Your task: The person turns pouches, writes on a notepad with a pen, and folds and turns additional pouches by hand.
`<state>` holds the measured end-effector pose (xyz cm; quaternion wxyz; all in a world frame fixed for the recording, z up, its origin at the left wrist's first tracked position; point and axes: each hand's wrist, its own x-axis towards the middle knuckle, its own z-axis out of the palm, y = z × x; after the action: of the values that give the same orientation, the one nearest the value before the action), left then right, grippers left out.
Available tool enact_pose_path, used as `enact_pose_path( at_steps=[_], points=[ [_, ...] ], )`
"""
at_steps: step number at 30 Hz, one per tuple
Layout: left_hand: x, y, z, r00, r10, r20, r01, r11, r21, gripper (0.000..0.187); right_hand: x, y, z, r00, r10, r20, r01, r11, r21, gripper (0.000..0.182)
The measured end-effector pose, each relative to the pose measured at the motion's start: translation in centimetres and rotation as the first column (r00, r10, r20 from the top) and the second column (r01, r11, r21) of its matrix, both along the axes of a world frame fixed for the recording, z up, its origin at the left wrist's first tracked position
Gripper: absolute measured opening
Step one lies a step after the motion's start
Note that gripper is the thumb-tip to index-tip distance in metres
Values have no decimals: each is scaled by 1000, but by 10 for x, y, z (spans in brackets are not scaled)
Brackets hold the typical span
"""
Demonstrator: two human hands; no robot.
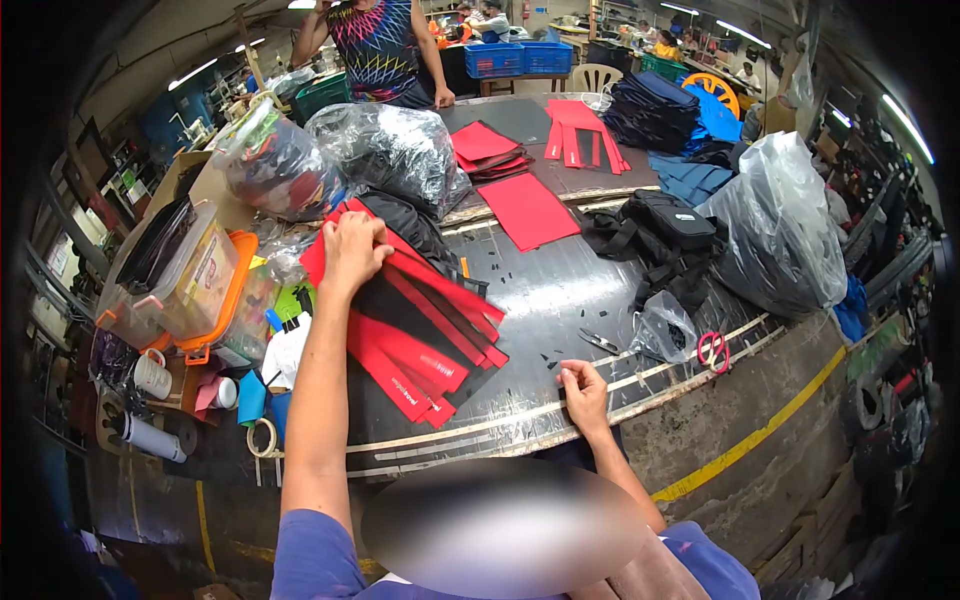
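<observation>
My left hand [355, 250] is closed on the upper end of a fanned stack of red and black fabric strips [420, 375], which lies on the dark table at the left. Pale lettering shows on the lower ends of some strips. My right hand [583, 393] rests at the table's front edge with its fingers curled together; whether anything small is between them is hard to make out. Small black scraps [553, 360] lie just beside it. Thread snippers [599, 341] lie beyond my right hand, and pink-handled scissors [713, 352] are further right.
A red panel [530, 211] and more red pieces [583, 135] lie further back. Right: black bag [680, 222], large plastic bag [785, 230]. Left: plastic bin [195, 280], tape roll [262, 438], mug [153, 373]. A person [375, 50] stands across the table.
</observation>
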<state>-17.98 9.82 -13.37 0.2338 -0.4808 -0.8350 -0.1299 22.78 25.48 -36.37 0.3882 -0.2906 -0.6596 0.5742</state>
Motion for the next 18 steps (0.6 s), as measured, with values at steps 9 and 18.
enact_pose_path(
  at_steps=[9,18],
  points=[
    [69,-35,127,700,-525,484,297,831,470,18,-8,7,21,995,103,-8,-103,994,-31,29],
    [140,-28,104,220,-795,566,253,607,754,12,-33,-26,107,722,475,-503,-687,575,-443,55]
  ],
)
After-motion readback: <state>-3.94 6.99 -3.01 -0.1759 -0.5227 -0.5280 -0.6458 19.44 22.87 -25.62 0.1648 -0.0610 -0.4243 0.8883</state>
